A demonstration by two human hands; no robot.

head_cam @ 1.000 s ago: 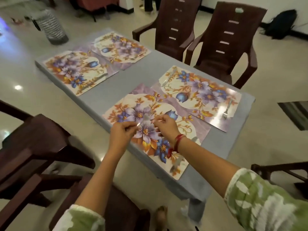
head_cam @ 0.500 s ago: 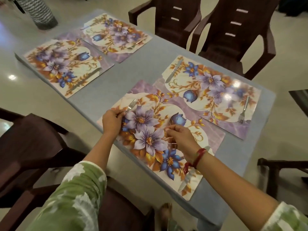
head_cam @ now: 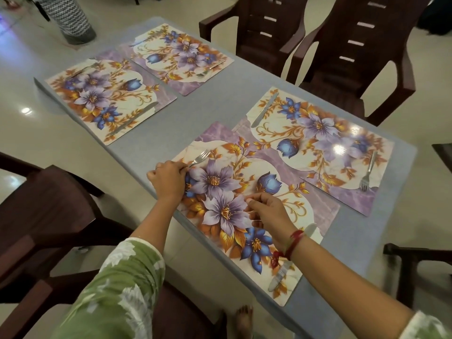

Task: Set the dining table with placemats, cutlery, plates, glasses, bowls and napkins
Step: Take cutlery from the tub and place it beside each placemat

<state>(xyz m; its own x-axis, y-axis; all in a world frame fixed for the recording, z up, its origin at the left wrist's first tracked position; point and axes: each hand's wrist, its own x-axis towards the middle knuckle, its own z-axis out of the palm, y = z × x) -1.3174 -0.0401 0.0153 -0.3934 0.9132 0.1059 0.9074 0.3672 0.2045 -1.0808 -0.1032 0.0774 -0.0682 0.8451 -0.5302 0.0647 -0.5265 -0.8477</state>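
Note:
Four floral placemats lie on the grey table. On the nearest placemat, my left hand grips the handle of a fork at the mat's left end, tines pointing away from me. My right hand hovers over the middle of the same mat with loosely curled fingers and nothing visible in them. A knife lies at the mat's right end, partly hidden under my right wrist. The placemat beyond holds a knife and a fork.
Two more placemats with cutlery lie at the table's far left end. Brown plastic chairs stand along the far side. Dark chairs sit by me, and a zigzag-patterned basket is on the floor.
My hands separated: the left carried the fork to the near mat's left end and set it down there. The right hand stayed over the mat's middle. The view shifted closer.

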